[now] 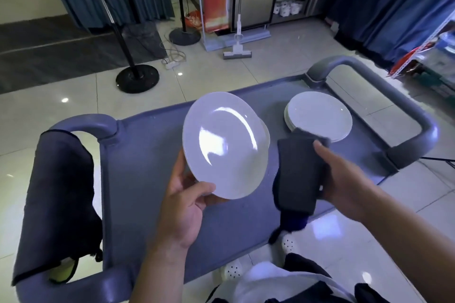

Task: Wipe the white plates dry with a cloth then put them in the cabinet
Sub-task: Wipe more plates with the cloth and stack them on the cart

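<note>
left hand [183, 206] pinches round white plate [225, 145] by its near rim over grey cart top [138, 155]; right hand [337, 174] grips folded dark cloth [299, 174]. wiping pending; white plate stack [320, 115] waits, cabinet step undone.

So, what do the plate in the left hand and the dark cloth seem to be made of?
The plate looks like glazed ceramic or porcelain, though melamine is possible: it is white and glossy with bright reflections. The cloth, which the right hand holds folded, looks like soft matte fabric, perhaps microfiber: it shows no shine and hangs limp below.
</note>
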A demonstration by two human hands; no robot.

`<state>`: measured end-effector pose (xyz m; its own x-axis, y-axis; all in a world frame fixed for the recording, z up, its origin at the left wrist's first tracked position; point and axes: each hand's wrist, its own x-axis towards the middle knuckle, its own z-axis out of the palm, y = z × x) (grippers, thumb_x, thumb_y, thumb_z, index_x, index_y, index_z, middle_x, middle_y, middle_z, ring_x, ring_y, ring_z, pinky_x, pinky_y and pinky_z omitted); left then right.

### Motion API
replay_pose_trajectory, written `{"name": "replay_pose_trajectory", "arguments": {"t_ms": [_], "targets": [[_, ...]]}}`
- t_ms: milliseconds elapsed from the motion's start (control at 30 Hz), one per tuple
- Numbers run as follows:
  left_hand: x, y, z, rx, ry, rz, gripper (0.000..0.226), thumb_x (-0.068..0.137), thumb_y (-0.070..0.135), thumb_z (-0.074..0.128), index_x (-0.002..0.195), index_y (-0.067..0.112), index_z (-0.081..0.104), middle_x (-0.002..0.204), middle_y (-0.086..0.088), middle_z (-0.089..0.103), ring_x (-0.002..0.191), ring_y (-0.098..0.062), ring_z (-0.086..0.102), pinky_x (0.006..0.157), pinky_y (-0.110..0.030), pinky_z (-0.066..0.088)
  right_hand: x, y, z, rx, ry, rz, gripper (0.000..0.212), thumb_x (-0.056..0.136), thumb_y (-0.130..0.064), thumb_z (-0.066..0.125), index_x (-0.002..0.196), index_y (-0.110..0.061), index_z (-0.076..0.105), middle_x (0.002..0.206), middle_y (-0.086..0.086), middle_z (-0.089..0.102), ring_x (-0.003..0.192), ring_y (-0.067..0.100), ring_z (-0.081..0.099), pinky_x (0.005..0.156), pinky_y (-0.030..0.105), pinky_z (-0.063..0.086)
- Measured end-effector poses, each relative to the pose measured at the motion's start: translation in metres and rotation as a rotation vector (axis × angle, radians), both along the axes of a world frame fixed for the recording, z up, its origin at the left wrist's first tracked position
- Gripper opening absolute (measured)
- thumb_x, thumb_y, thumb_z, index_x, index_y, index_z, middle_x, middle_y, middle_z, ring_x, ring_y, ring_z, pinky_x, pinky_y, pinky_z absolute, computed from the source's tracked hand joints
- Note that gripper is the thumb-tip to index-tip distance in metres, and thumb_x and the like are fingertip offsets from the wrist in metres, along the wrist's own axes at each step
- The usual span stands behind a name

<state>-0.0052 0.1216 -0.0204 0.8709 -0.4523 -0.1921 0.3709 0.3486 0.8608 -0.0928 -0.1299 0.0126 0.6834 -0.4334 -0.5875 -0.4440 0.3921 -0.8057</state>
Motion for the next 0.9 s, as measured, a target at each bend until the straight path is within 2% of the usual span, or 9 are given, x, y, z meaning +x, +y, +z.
{"name": "replay_pose_trajectory", "arguments": {"t_ms": [100, 200, 267, 367, 500, 567, 700, 767, 900], "targets": [[-0.006, -0.009, 0.003, 0.019, -0.010, -0.050, 0.080, 0.070, -0.005, 0.056, 0.138, 0.038, 0.059, 0.122, 0.000, 0.068, 0.104, -0.023, 0.066, 0.068, -0.043, 0.059, 0.022, 0.008, 0.023, -0.161, -0.118, -0.048, 0.017, 0.098, -0.050, 0.055, 0.104, -0.037, 0.065, 0.119, -0.009, 0.069, 0.108, 0.013, 0.065, 0.090, 0.042, 0.053], [-0.018, -0.026, 0.009, 0.021, -0.006, -0.141, 0.085, 0.068, -0.007, 0.057, 0.139, 0.039, 0.058, 0.122, -0.001, 0.071, 0.107, -0.024, 0.067, 0.070, -0.046, 0.061, 0.049, 0.042, 0.037, -0.345, -0.234, 0.071, 0.034, 0.084, -0.064, 0.059, 0.114, -0.050, 0.066, 0.130, -0.016, 0.065, 0.123, 0.013, 0.059, 0.103, 0.048, 0.049], [-0.025, -0.035, 0.014, -0.002, -0.027, -0.199, 0.086, 0.069, -0.007, 0.056, 0.142, 0.038, 0.055, 0.125, -0.003, 0.071, 0.109, -0.022, 0.068, 0.073, -0.051, 0.061, 0.057, 0.068, 0.037, -0.522, -0.327, 0.252, 0.047, 0.079, -0.066, 0.052, 0.126, -0.067, 0.049, 0.156, -0.027, 0.034, 0.148, 0.005, 0.027, 0.119, 0.054, 0.028], [-0.024, -0.034, 0.014, -0.076, -0.053, -0.150, 0.074, 0.076, 0.003, 0.066, 0.144, 0.031, 0.053, 0.133, -0.004, 0.068, 0.118, -0.026, 0.067, 0.075, -0.050, 0.061, 0.047, 0.100, 0.028, -0.707, -0.412, 0.588, 0.042, 0.088, -0.054, 0.045, 0.127, -0.070, 0.041, 0.161, -0.032, 0.009, 0.147, -0.012, -0.009, 0.123, 0.046, -0.008], [-0.027, -0.024, 0.007, -0.265, 0.126, -0.111, 0.072, 0.046, 0.037, 0.101, 0.111, 0.020, 0.075, 0.110, -0.001, 0.076, 0.100, -0.017, 0.075, 0.075, -0.033, 0.061, 0.013, 0.110, 0.018, -0.591, -0.449, 0.782, 0.043, 0.097, -0.043, 0.048, 0.139, -0.053, 0.047, 0.161, -0.032, 0.013, 0.146, -0.013, -0.011, 0.120, 0.046, -0.017], [-0.028, -0.016, 0.002, -0.347, 0.175, -0.126, 0.056, 0.042, 0.034, 0.098, 0.092, 0.014, 0.081, 0.098, -0.007, 0.078, 0.092, -0.022, 0.076, 0.073, -0.034, 0.061, 0.003, 0.110, 0.020, -0.481, -0.421, 0.796, 0.042, 0.096, -0.040, 0.050, 0.135, -0.056, 0.047, 0.158, -0.036, 0.017, 0.146, -0.015, -0.008, 0.120, 0.044, -0.016], [-0.031, -0.010, 0.007, -0.320, 0.184, -0.030, 0.040, 0.059, 0.039, 0.069, 0.080, 0.007, 0.082, 0.084, -0.018, 0.076, 0.081, -0.033, 0.076, 0.069, -0.037, 0.061, -0.006, 0.099, 0.021, -0.368, -0.406, 0.841, 0.044, 0.098, -0.035, 0.050, 0.132, -0.060, 0.041, 0.155, -0.041, 0.019, 0.143, -0.020, -0.005, 0.122, 0.039, -0.014], [-0.030, -0.015, 0.009, -0.271, 0.204, 0.012, 0.039, 0.069, 0.044, 0.064, 0.085, 0.014, 0.084, 0.087, -0.015, 0.078, 0.080, -0.029, 0.077, 0.066, -0.037, 0.062, -0.009, 0.093, 0.019, -0.361, -0.396, 0.854, 0.045, 0.100, -0.032, 0.051, 0.132, -0.061, 0.041, 0.154, -0.043, 0.020, 0.143, -0.021, -0.003, 0.123, 0.038, -0.012], [-0.027, -0.021, 0.011, -0.194, 0.100, 0.014, 0.063, 0.083, 0.035, 0.078, 0.141, 0.020, 0.059, 0.125, -0.015, 0.071, 0.101, -0.032, 0.073, 0.069, -0.040, 0.061, -0.019, 0.079, 0.011, -0.402, -0.367, 0.860, 0.045, 0.099, -0.035, 0.050, 0.138, -0.056, 0.041, 0.155, -0.041, 0.020, 0.144, -0.019, -0.002, 0.122, 0.035, -0.010]]}}
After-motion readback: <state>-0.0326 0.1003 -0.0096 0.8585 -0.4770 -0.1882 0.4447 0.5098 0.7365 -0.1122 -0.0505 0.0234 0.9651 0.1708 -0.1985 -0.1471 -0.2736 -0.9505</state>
